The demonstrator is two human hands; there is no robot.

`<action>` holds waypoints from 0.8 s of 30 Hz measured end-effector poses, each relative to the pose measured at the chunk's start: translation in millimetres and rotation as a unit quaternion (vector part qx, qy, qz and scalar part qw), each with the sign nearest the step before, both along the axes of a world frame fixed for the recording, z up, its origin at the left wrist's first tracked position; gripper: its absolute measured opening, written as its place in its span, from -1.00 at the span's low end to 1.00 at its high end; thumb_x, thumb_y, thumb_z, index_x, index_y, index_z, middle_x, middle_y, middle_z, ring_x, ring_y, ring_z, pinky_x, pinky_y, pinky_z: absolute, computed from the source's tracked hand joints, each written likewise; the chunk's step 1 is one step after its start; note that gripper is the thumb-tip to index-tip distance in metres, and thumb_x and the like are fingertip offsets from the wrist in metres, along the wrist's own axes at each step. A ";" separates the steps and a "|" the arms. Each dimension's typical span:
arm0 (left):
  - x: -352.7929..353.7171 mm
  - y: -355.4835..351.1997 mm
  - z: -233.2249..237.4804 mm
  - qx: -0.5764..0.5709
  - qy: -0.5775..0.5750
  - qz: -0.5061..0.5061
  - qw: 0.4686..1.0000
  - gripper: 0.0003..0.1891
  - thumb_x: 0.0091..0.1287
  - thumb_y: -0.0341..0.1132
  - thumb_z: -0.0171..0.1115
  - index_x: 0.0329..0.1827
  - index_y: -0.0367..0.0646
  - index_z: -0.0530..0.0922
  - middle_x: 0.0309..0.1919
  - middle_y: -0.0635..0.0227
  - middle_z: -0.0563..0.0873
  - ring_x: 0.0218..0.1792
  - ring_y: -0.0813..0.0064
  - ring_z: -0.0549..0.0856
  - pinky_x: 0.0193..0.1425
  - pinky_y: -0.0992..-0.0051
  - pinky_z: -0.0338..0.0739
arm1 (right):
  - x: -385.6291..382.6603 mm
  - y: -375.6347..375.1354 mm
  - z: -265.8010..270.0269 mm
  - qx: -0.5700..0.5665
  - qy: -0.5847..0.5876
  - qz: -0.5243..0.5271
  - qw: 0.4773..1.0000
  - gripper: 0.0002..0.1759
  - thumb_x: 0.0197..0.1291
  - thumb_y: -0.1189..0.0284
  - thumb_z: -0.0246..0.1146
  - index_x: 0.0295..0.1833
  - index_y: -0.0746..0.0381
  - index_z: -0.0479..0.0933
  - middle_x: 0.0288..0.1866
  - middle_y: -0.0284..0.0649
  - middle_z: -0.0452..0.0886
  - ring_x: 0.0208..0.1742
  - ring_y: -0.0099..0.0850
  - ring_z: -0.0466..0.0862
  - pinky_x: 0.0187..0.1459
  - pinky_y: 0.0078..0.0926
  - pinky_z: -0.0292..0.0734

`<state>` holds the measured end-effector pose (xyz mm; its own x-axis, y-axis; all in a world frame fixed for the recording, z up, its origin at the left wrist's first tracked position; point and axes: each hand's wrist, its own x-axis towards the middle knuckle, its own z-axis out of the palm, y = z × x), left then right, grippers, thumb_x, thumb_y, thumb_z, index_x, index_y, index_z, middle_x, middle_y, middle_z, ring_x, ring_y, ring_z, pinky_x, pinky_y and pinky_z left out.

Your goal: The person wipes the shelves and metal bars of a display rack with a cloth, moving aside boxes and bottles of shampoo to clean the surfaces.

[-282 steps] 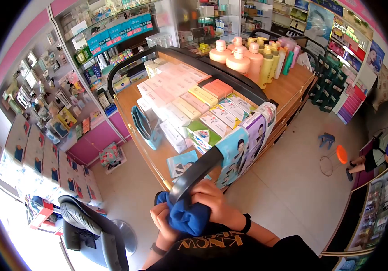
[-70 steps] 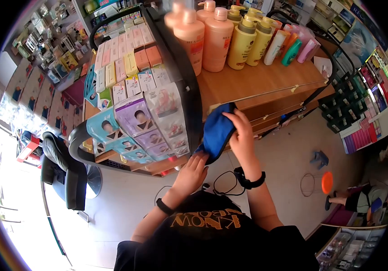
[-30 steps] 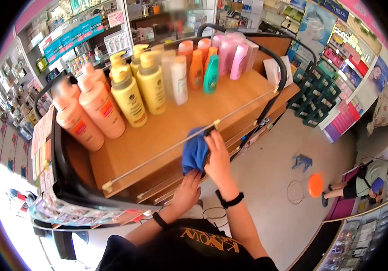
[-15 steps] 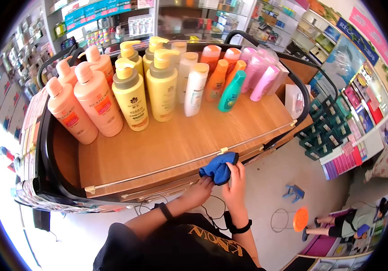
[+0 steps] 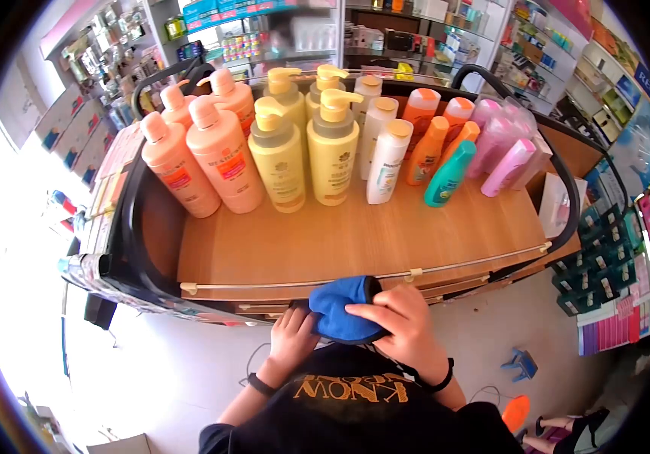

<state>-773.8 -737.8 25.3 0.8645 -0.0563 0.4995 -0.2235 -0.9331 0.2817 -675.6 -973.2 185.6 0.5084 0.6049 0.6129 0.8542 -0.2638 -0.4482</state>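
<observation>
A blue cloth with black edging [image 5: 336,303] is held up between both hands, in front of the wooden shelf's near edge. My left hand [image 5: 292,338] has its fingers closed on the cloth's left end. My right hand [image 5: 408,321] grips the right end, with its index finger laid across the blue face. Beyond the cloth lies the wooden shelf top [image 5: 355,246]. Pink pump bottles [image 5: 226,155], yellow pump bottles [image 5: 332,155], a white bottle [image 5: 387,166] and a teal bottle [image 5: 449,175] stand along its back.
A rail [image 5: 302,285] runs along the shelf's front edge, and a black curved frame [image 5: 563,189] bounds its right side. Orange bottles [image 5: 427,151] and pink-purple bottles [image 5: 508,168] stand at the right. A blue stool [image 5: 520,365] and an orange stool [image 5: 516,414] are on the floor, near another person [image 5: 582,431].
The view has swung left, so the shelf and bottles sit further right. The cloth was bunched and is now opened wider, with my hands further apart.
</observation>
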 end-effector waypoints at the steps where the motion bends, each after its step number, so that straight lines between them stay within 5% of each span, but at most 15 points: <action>1: -4.6 -4.0 18.7 -0.026 -0.061 0.029 0.997 -0.50 0.00 -0.42 0.45 0.12 -0.02 0.77 -0.08 0.31 0.73 -0.06 0.18 0.76 -0.01 0.21 0.73 | 5.5 1.9 6.8 0.022 -0.010 0.003 1.000 -0.35 -0.17 0.56 0.49 0.19 0.02 0.80 -0.16 -0.30 0.58 -0.18 -0.19 0.61 -0.08 -0.18 0.47; 5: -30.5 -2.4 49.9 -0.010 -0.190 0.159 0.969 -0.51 -0.05 -0.56 0.41 0.02 -0.05 0.87 -0.15 0.30 0.75 -0.09 0.23 0.80 -0.07 0.25 0.72 | 28.2 12.2 23.8 0.068 -0.035 0.013 0.997 -0.31 -0.23 0.63 0.43 0.18 0.07 0.79 -0.16 -0.27 0.57 -0.15 -0.16 0.59 -0.08 -0.15 0.45; 6: -41.8 4.5 47.3 -0.011 -0.204 0.176 0.963 -0.46 -0.07 -0.58 0.36 0.08 -0.19 0.85 -0.10 0.17 0.76 -0.04 0.08 0.79 0.08 0.16 0.70 | 33.2 16.8 24.3 0.084 -0.032 0.022 0.996 -0.31 -0.24 0.64 0.42 0.17 0.08 0.78 -0.15 -0.26 0.57 -0.13 -0.16 0.58 -0.08 -0.14 0.45; 12: -58.1 12.3 110.6 0.036 -0.254 0.370 0.893 -0.39 0.07 -0.73 0.20 0.20 -0.15 0.85 0.24 0.05 0.70 0.35 -0.08 0.67 0.55 -0.02 0.53 | 53.0 32.6 20.5 0.076 -0.038 0.064 0.994 -0.38 -0.21 0.70 0.43 0.10 0.09 0.76 -0.12 -0.29 0.59 -0.07 -0.18 0.60 0.01 -0.17 0.48; 17: -35.0 1.7 122.4 -0.006 -0.117 0.288 0.950 -0.20 0.05 -0.63 0.43 0.49 -0.06 0.67 0.56 0.04 0.52 0.62 -0.16 0.45 0.71 -0.05 0.36 | 67.4 12.9 2.0 0.026 -0.027 0.052 0.998 -0.54 -0.09 0.60 0.57 0.02 0.10 0.80 -0.16 -0.27 0.59 -0.04 -0.17 0.59 0.08 -0.15 0.45; 18: -29.8 0.5 116.4 0.014 -0.094 0.264 0.960 -0.14 0.05 -0.46 0.55 0.57 -0.07 0.60 0.57 -0.04 0.52 0.60 -0.18 0.47 0.65 -0.09 0.42 | 69.0 4.1 0.3 0.017 -0.027 0.041 0.999 -0.54 -0.09 0.60 0.57 0.02 0.11 0.80 -0.16 -0.27 0.59 -0.04 -0.16 0.59 0.09 -0.15 0.45; 24: 8.0 -22.6 106.7 0.026 -0.088 0.186 0.978 -0.09 0.01 -0.29 0.69 0.57 -0.05 0.61 0.54 0.01 0.55 0.56 -0.11 0.54 0.53 -0.01 0.56 | 70.1 -55.7 -7.9 0.016 -0.039 -0.046 0.998 -0.41 -0.25 0.74 0.44 0.02 0.13 0.79 -0.11 -0.24 0.57 0.01 -0.14 0.59 0.16 -0.10 0.46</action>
